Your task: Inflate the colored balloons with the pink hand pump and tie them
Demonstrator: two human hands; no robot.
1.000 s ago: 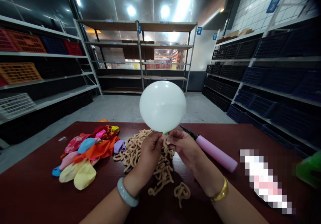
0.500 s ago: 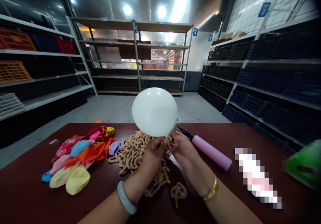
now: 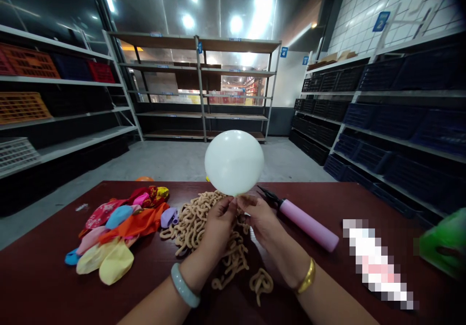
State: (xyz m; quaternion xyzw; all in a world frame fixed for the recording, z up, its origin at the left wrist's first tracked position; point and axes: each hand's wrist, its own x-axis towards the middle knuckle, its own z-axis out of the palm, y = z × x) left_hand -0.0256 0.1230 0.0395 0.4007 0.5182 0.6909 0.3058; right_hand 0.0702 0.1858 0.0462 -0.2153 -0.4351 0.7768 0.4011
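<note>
An inflated white balloon (image 3: 234,162) stands upright above the table, its neck pinched between my two hands. My left hand (image 3: 221,220) has thumb and fingers closed at the neck from the left. From the right, my right hand (image 3: 260,216) pinches at the same spot, fingertips together; the neck itself is mostly hidden by the fingers. Below them spreads a heap of tan, curled, rope-like pieces (image 3: 194,220), with one separate tangle (image 3: 261,282) nearer to me. A pink hand pump (image 3: 309,224) with a black nozzle end lies just right of my right hand.
Flat balloons (image 3: 116,259) in several colours lie on the left of the dark red table (image 3: 43,286). At the right are a blurred-out item (image 3: 376,262) and a green object (image 3: 444,245). Shelves (image 3: 204,116) and racks of crates (image 3: 371,150) stand around.
The white balloon has shifted slightly to the right and looks a little smaller or farther off. Both hands stay at its neck, their fingers changed slightly. The whole view has shifted a little.
</note>
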